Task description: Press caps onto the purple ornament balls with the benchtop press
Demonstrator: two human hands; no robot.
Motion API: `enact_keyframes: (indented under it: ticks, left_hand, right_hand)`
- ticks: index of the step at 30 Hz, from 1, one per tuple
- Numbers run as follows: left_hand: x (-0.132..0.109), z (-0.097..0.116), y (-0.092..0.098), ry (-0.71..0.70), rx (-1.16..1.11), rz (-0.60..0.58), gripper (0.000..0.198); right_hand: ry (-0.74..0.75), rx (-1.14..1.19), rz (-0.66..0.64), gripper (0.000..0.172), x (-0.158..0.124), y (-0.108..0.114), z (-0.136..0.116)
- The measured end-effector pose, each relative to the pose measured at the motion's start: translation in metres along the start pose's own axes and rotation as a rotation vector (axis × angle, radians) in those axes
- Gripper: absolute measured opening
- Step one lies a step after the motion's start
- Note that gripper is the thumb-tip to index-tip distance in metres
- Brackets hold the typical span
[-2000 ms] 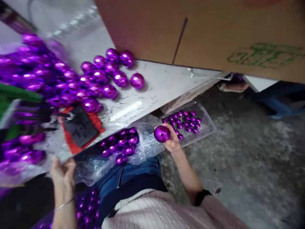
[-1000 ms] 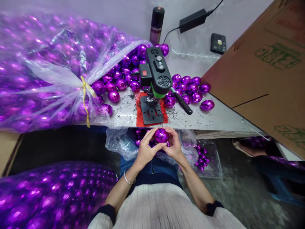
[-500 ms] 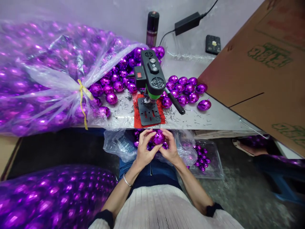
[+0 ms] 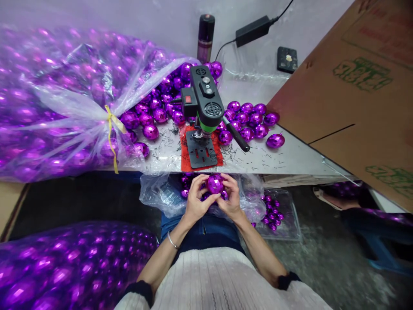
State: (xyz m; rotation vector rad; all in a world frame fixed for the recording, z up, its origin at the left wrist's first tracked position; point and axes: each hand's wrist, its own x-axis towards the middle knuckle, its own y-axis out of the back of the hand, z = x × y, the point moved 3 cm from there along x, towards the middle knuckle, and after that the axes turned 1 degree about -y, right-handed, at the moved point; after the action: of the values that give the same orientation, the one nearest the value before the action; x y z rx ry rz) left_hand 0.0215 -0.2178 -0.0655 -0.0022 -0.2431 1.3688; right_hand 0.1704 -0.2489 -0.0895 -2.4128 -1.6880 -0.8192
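Observation:
Between both hands, just below the table edge, is a shiny purple faceted bauble (image 4: pixel 214 184). My left hand (image 4: pixel 197 200) grips it from the left, fingers and thumb closed around its side. From the right, my right hand (image 4: pixel 230 199) holds the same bauble with bent fingers and thumb. Under the hands lies an open clear plastic bag (image 4: pixel 158 193) with more purple baubles in it. Straight ahead on the table stands a small black and green bench drill press (image 4: pixel 207 97), its slotted base plate (image 4: pixel 202 150) on a red sheet.
Loose purple baubles (image 4: pixel 247 120) lie right of the press. A tied clear sack of baubles (image 4: pixel 64 99) fills the left side. A cardboard box (image 4: pixel 348 86) leans in at right. Below stand a clear tray (image 4: pixel 293 215) and another sack (image 4: pixel 77 267). A person's foot (image 4: pixel 325 198) shows at right.
The bauble has turned and come slightly higher between my fingers, with more of its face showing. My right fingers have shifted on its side.

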Motion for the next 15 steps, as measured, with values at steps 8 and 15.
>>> enact_keyframes:
  ticks: [8,15]
  left_hand:
    - [0.000,-0.007,-0.002,0.131,-0.123,-0.021,0.056]
    - [0.004,-0.002,0.000,0.185,-0.070,-0.078,0.057]
  right_hand:
    - [-0.031,-0.019,0.011,0.041,-0.005,0.001,0.009]
    - [-0.022,-0.057,-0.021,0.056,-0.003,0.008,-0.002]
